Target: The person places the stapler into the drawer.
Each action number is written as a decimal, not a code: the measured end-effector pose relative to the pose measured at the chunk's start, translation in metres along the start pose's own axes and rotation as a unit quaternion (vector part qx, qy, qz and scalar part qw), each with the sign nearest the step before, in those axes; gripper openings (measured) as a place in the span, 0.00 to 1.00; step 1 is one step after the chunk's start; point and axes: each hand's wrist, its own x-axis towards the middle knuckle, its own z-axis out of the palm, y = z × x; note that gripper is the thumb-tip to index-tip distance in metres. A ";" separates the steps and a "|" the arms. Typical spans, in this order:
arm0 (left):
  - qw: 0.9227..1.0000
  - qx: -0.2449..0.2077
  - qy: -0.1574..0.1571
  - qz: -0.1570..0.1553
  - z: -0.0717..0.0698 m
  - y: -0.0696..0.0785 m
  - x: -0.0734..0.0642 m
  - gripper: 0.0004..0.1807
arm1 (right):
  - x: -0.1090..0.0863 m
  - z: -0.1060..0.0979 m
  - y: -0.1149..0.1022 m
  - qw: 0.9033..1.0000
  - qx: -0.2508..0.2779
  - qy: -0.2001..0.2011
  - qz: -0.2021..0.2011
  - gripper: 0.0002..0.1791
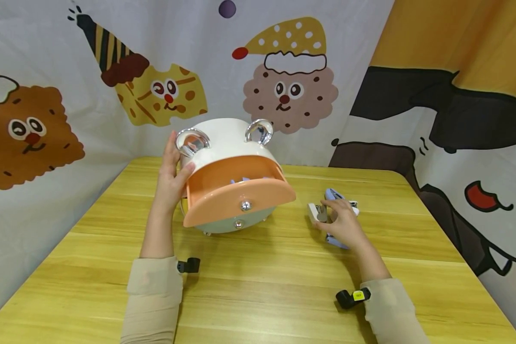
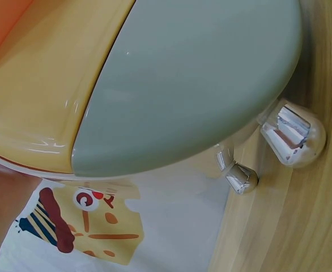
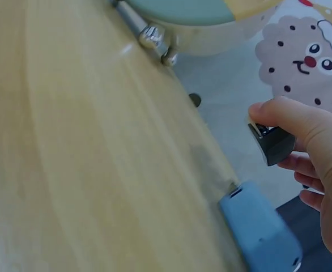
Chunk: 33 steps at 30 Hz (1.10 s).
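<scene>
My left hand [image 1: 172,174] grips the side of a rounded white storage box [image 1: 228,136] with two silver ear-like rings, thumb at its front edge. Its orange drawer [image 1: 241,200] is pulled out, and several purple-blue bits show inside. A green section [image 2: 200,85] and a yellow one [image 2: 52,102] appear in the left wrist view. Between thumb and fingers, my right hand [image 1: 344,224] pinches a small white-and-grey thing [image 1: 314,212], dark in the right wrist view; its kind is unclear. Beside that hand lies a light-blue stapler-like item [image 3: 262,226], partly hidden.
A white piece with metal [image 1: 356,206] lies right beyond the right hand. Under everything is a wooden table [image 1: 258,286]. A printed cloth [image 1: 223,62] with cartoon figures hangs behind it. Silver feet [image 2: 293,136] support the box.
</scene>
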 end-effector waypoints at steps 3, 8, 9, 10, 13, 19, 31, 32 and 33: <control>1.000 0.000 -0.001 0.001 0.000 0.000 0.000 0.41 | 0.000 -0.005 -0.008 1.000 0.006 0.014 -0.002 0.40; 1.000 -0.003 -0.002 0.006 0.001 0.000 0.001 0.41 | 0.000 -0.012 -0.022 0.999 0.020 0.032 0.001 0.38; 1.000 -0.003 -0.001 0.006 0.001 0.000 0.001 0.41 | 0.000 -0.013 -0.025 0.999 0.024 0.037 0.001 0.37; 1.000 -0.003 -0.001 0.007 0.001 0.000 0.001 0.41 | -0.001 -0.014 -0.028 0.999 0.027 0.041 0.001 0.37; 1.000 -0.002 -0.001 0.007 0.001 0.000 0.001 0.42 | -0.001 -0.018 -0.037 0.998 0.031 0.052 -0.001 0.36; 1.000 -0.009 0.000 0.006 0.000 -0.001 0.001 0.41 | -0.003 -0.025 -0.057 0.997 0.040 0.069 -0.010 0.37; 1.000 -0.005 -0.002 0.014 0.000 -0.003 0.001 0.42 | -0.012 -0.044 -0.100 0.992 0.062 0.105 -0.031 0.36; 1.000 -0.005 -0.002 0.014 0.000 -0.003 0.001 0.42 | -0.013 -0.045 -0.104 0.991 0.063 0.109 -0.034 0.36; 1.000 -0.005 -0.003 0.014 -0.001 -0.003 0.001 0.42 | -0.013 -0.046 -0.108 0.991 0.064 0.113 -0.039 0.35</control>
